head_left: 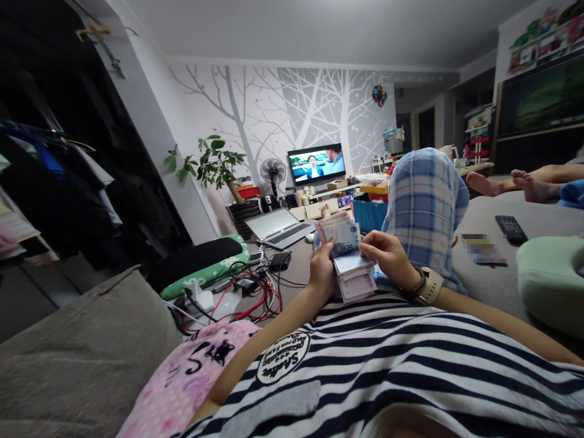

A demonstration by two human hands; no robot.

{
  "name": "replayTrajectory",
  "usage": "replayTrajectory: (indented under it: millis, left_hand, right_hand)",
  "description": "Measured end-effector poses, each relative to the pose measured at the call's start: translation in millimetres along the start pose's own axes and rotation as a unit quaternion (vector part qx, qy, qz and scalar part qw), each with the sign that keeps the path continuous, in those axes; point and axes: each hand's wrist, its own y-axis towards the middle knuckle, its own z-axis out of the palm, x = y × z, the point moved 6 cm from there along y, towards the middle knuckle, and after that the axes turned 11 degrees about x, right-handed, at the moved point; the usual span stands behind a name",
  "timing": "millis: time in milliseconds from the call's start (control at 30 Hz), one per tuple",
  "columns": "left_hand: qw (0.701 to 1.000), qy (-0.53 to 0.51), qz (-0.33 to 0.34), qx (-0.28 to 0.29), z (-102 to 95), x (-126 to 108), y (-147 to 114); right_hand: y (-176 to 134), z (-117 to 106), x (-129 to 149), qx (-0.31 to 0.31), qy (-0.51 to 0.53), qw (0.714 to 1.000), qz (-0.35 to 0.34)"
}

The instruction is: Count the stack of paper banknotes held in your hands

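Navy-and-white striped T-shirt (392, 359) is filling the foreground, nearest the lens. Just beyond its hem, banknotes (343, 233) are sitting between the wearer's two hands, in front of the raised knee in blue plaid trousers (424, 213).

Handling, as judged: each note should be proving light, thin and limp, prone to sliding over its neighbours, creasing or tearing if tugged; the stack together, somewhat springier. Best hold: a firm grip along one long side, with single notes being lifted by the free edge.

Left hand (322, 266) is clasping the stack at its left side, thumb lying over the front. Right hand (389, 258) is pinching the opposite edge, thumb and forefinger closed; how many notes they are catching, cannot tell.

Appearance: a blue note marked 10 is facing up, pinkish ones are showing behind, and paler grey-lilac ends are jutting out below, edges uneven.
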Motion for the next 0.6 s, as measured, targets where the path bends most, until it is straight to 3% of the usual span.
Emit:
replayTrajectory:
  millis: [267, 600]
  left_hand:
    - [1.0, 0.013, -0.005, -0.007, 8.5, -10.7, -9.4]
    - [1.0, 0.009, 0.003, -0.005, 3.2, -4.3, -2.6]
  right_hand:
    - [5.1, -7.1, -12.8, -0.049, 0.017, 0.998, 0.023]
    - [4.6, -7.8, -7.3, -0.021, -0.036, 0.999, 0.016]
